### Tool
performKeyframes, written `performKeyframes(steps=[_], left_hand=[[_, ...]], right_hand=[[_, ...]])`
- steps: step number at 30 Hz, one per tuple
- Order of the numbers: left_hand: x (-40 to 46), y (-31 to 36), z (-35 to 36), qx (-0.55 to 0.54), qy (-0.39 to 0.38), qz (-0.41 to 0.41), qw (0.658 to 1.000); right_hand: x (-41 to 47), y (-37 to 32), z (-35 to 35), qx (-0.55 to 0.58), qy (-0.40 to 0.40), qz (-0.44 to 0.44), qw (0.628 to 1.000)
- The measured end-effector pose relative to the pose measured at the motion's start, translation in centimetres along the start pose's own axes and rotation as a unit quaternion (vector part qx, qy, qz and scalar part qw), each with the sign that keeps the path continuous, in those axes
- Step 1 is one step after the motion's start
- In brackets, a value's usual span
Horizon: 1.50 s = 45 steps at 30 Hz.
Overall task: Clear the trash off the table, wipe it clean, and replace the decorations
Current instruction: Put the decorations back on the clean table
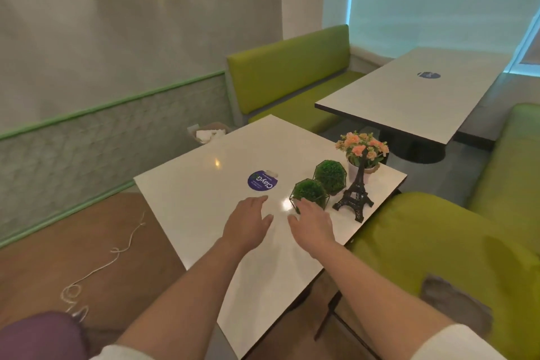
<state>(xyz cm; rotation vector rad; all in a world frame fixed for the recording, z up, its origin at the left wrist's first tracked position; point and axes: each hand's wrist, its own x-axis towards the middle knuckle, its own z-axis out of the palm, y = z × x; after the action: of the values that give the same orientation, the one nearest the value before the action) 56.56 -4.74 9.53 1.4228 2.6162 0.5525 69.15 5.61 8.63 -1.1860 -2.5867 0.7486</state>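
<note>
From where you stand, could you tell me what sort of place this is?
Probably a café or small restaurant: green booth benches, two white dining tables with round logo stickers, and table decorations like the potted flowers.

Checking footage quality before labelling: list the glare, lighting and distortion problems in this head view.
Head view: two glare spots on the white table, one beside the right hand; warm wall glow top left, cyan cast from the window blind; wide-angle bending of edges; overall softness, sticker text barely legible.
</note>
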Motion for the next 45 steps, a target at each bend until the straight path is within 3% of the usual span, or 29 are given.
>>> performKeyframes(steps=[9, 17, 24, 31, 37, 42, 45], left_hand=[[0.7, -8.0, -5.0, 0.021, 0.005, 0.007, 1.0], [6.0, -15.3, -8.0, 0.023, -0.023, 0.083, 0.996], [10.2, -17.5, -7.8, 0.016, -0.073, 0.149, 0.986], [15.9, -15.4, -5.9, -0.061, -0.115, 0.193, 0.972], [20.5, -10.3, -2.0, -0.139, -0.17, 0.217, 0.951], [23.4, -6.2, 0.5, -0.161, -0.23, 0.253, 0.926], [25.0, -3.8, 1.7, -0.166, -0.243, 0.272, 0.916]], right_hand=[[1.5, -8.2, 3.3, 0.026, 0.022, -0.04, 0.999], [5.6, -13.6, 7.7, 0.12, 0.077, 0.037, 0.989], [7.7, -14.6, 9.2, 0.158, 0.156, 0.117, 0.968], [10.5, -10.6, 7.3, 0.196, 0.254, 0.198, 0.926], [12.8, -5.2, 4.4, 0.227, 0.34, 0.271, 0.872], [13.8, -0.9, 1.2, 0.267, 0.42, 0.346, 0.795], [14.8, 1.8, -2.4, 0.244, 0.442, 0.359, 0.785]])
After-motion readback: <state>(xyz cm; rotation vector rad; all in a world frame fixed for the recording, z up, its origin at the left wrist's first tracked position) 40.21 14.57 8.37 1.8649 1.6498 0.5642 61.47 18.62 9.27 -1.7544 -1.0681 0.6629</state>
